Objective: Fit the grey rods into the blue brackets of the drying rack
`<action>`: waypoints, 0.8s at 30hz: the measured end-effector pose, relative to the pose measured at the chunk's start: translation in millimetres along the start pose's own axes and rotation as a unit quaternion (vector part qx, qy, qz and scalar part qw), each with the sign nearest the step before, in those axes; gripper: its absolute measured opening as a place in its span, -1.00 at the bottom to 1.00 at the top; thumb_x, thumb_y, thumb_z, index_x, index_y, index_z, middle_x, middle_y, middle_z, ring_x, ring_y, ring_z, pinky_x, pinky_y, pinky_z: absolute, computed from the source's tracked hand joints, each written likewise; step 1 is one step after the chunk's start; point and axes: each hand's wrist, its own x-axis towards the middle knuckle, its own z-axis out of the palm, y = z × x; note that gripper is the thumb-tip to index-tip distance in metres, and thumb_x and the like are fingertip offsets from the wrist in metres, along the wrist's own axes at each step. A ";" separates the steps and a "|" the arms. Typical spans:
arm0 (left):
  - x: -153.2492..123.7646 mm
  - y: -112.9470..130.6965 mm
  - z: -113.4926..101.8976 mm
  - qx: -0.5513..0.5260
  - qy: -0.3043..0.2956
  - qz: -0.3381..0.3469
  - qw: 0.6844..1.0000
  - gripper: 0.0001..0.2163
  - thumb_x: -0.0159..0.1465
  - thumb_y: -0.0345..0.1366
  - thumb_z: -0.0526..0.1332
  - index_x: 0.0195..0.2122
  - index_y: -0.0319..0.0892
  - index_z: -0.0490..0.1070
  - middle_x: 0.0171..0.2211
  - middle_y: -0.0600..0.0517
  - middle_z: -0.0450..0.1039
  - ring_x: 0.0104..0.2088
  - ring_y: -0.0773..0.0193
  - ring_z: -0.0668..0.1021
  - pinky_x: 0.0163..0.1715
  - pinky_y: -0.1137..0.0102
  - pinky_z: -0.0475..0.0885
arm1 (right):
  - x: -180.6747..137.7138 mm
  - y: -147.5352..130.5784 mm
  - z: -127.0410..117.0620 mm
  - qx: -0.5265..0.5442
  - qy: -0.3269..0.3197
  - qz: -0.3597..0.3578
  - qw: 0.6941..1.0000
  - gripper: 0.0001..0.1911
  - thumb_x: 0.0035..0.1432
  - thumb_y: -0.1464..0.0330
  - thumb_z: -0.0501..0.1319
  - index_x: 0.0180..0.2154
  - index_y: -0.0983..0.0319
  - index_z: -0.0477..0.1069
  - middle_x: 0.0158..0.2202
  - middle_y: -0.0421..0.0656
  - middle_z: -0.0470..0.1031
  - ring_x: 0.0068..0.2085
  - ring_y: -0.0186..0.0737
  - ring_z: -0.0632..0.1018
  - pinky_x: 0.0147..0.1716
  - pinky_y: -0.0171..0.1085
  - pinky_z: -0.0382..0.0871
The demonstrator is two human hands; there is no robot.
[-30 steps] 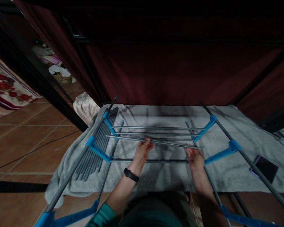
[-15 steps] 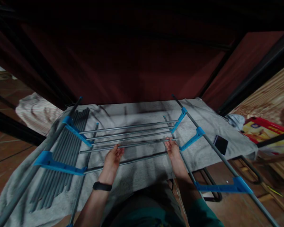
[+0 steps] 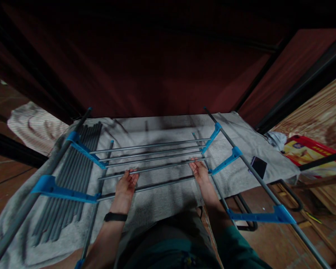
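A loose grey metal tube (image 3: 159, 167) lies across both my hands, between the two side frames of a rack. My left hand (image 3: 126, 184) grips it near its left end, thumb on top. My right hand (image 3: 198, 170) holds it near the right end. Beyond it, several crossbars (image 3: 154, 153) join the left blue bracket (image 3: 88, 151) to the far right blue bracket (image 3: 212, 137). Nearer me, another crossbar (image 3: 165, 184) runs from the near left blue bracket (image 3: 64, 192) toward the middle right blue bracket (image 3: 226, 160); my wrists partly cover it.
Several spare tubes (image 3: 70, 175) lie side by side at the left on a grey cloth (image 3: 162, 209). A dark phone (image 3: 258, 167) rests at the right. A red and yellow box (image 3: 310, 153) is beyond the cloth's right edge. A dark red panel (image 3: 162, 82) stands behind.
The tube's right end has shifted slightly left and the tube tilts a little more, its left end lower. Both hands have moved slightly left with it. The whole view has shifted a little.
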 end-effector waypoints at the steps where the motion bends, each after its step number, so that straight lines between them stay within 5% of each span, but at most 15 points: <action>1: 0.0 -0.8 1.0 0.002 0.000 -0.002 1.000 -0.78 0.45 -0.45 0.09 -0.35 -0.21 0.41 -0.46 0.04 0.48 -0.45 0.39 0.57 -0.37 0.50 0.56 | 0.3 0.0 0.6 -0.001 0.002 0.001 1.000 -0.85 0.19 0.41 0.32 -0.28 0.15 0.34 -0.32 -0.29 0.58 -0.22 -0.33 0.63 -0.03 -0.16 0.57; 12: 9.3 16.0 -11.9 -0.016 0.051 0.023 0.998 -0.69 0.50 -0.37 -0.01 -0.40 -0.19 0.36 -0.44 0.03 0.50 -0.42 0.38 0.59 -0.25 0.45 0.54 | -0.7 -4.8 3.9 0.015 0.038 0.016 0.999 -0.81 0.28 0.50 0.22 -0.35 0.15 0.27 -0.35 -0.35 0.57 -0.30 -0.45 0.60 -0.08 -0.31 0.54; 24: 21.8 16.2 -22.9 -0.026 0.050 0.109 0.993 -0.77 0.33 -0.61 0.14 -0.43 -0.20 0.26 -0.48 0.10 0.50 -0.41 0.35 0.62 -0.30 0.42 0.56 | 4.9 -1.8 -0.3 0.066 0.032 0.036 0.997 -0.90 0.19 0.47 0.29 -0.27 0.17 0.42 -0.30 -0.28 0.64 -0.22 -0.36 0.64 -0.07 -0.27 0.54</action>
